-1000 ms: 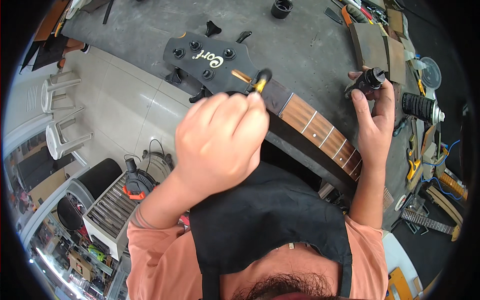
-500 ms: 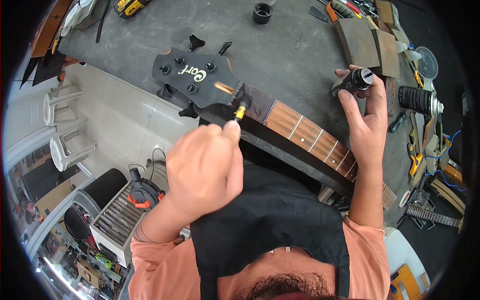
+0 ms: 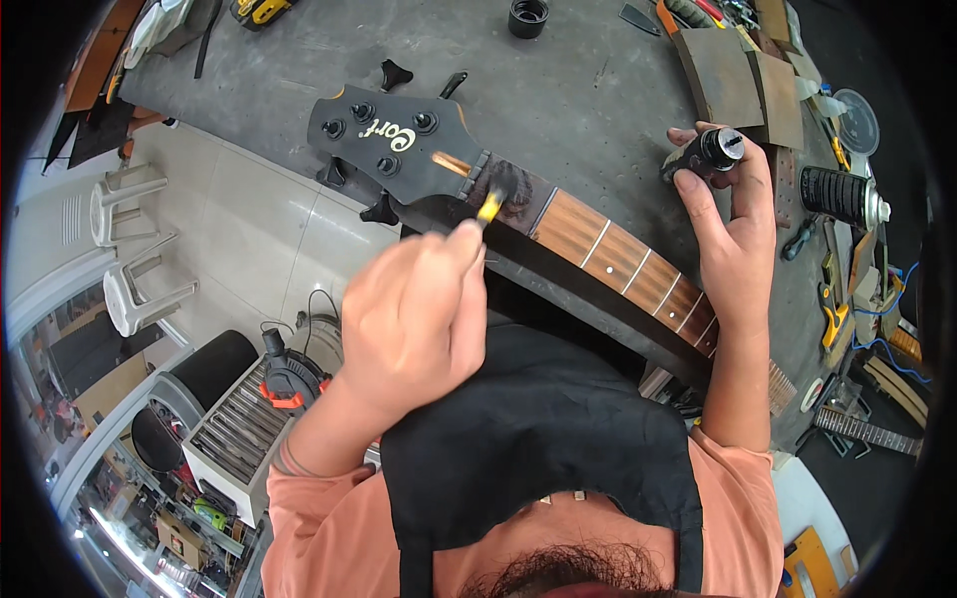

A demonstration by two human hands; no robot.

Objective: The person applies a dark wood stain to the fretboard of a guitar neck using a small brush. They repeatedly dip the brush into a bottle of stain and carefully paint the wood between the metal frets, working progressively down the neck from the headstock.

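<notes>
In my left hand (image 3: 419,304), a small brush (image 3: 490,206) with a yellow section and dark bristles is pinched between the fingers. Its bristles touch a wet-looking dark patch (image 3: 518,189) on the fingerboard, beside the nut. That patch belongs to a guitar neck (image 3: 608,249) lying across the bench, with a black headstock (image 3: 394,145) at its left end. Several black tuners stick out around the headstock. My right hand (image 3: 733,224) is wrapped round a small dark bottle (image 3: 706,154), held tilted above the bench to the right of the neck.
A black cap-like cup (image 3: 527,18) stands at the bench's far edge. Flat brown boards (image 3: 718,75), a black spray can (image 3: 835,195) and a yellow cutter (image 3: 831,317) lie at the right. White stools (image 3: 140,289) stand on the floor at left.
The brush has moved slightly right, from close by the nut further onto the fingerboard. The fingerboard patch looks darker and wetter. My right hand keeps the bottle in nearly the same place.
</notes>
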